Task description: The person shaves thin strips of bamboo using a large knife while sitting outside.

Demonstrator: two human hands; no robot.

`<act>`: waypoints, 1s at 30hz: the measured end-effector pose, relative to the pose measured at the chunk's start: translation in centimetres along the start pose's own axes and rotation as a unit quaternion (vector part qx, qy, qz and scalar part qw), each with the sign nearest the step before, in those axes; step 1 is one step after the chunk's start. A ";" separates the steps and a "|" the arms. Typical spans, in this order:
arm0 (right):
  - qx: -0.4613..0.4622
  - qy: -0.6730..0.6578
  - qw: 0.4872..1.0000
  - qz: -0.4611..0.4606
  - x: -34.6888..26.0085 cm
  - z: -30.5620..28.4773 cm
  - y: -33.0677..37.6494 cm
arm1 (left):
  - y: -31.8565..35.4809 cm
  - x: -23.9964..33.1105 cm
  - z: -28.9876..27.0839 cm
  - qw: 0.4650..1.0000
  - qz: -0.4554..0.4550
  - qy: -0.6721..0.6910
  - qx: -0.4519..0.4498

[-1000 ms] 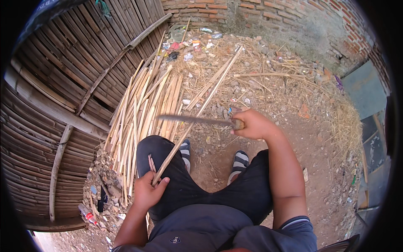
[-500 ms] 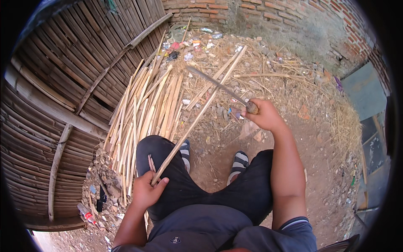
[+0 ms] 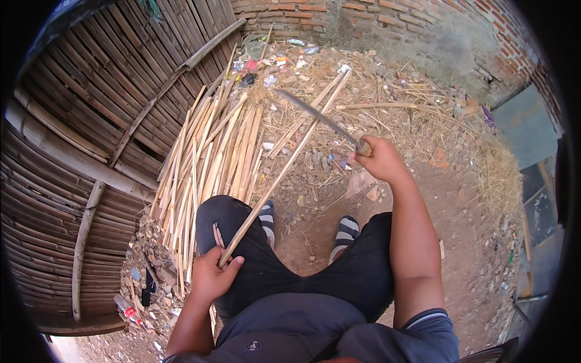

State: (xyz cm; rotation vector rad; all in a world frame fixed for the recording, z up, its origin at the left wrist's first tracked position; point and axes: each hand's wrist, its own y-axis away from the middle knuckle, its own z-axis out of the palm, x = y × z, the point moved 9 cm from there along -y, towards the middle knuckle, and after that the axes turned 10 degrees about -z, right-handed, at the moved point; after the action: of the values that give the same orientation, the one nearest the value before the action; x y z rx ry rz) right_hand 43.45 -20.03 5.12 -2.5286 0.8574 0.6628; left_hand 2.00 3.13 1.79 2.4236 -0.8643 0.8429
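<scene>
My left hand (image 3: 213,273) is closed around the near end of a long, thin bamboo strip (image 3: 279,175), by my left knee. The strip slants up and away to the right, its far end over the straw-covered ground. In my right hand (image 3: 381,160) is the wooden handle of a machete (image 3: 321,117). Its long dark blade points to the far left and crosses the strip in its far half; I cannot tell whether they touch. Another pale bamboo strip (image 3: 307,114) lies beneath, close to the blade.
A heap of split bamboo strips (image 3: 203,169) lies left of my knees, beside a slatted bamboo wall (image 3: 66,151). A brick wall (image 3: 393,24) stands at the back. Grey panels (image 3: 528,130) lean on the right. Straw, rubble and litter cover the ground; a plastic bottle (image 3: 127,310) lies lower left.
The machete and my right hand have shifted slightly, the blade sitting a little further along the strip. My left hand keeps its grip at my knee.
</scene>
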 end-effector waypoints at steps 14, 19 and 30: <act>-0.162 0.017 0.965 -0.207 -9.2 4.8 1.6 | 0.0 -0.2 -0.2 1.000 -0.006 0.018 -0.002; -0.052 -0.039 0.998 -0.015 -0.1 1.9 -0.2 | -0.1 0.3 0.0 1.000 -0.002 0.005 -0.014; -0.160 0.014 0.975 -0.156 -7.9 6.0 1.2 | -0.2 -0.4 0.0 0.999 -0.025 0.024 -0.011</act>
State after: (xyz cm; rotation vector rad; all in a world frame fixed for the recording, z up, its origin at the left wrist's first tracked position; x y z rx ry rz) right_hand 35.26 -14.27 4.29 -2.8788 0.3658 0.7081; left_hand 1.90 3.42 1.50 2.3846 -0.7887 0.8651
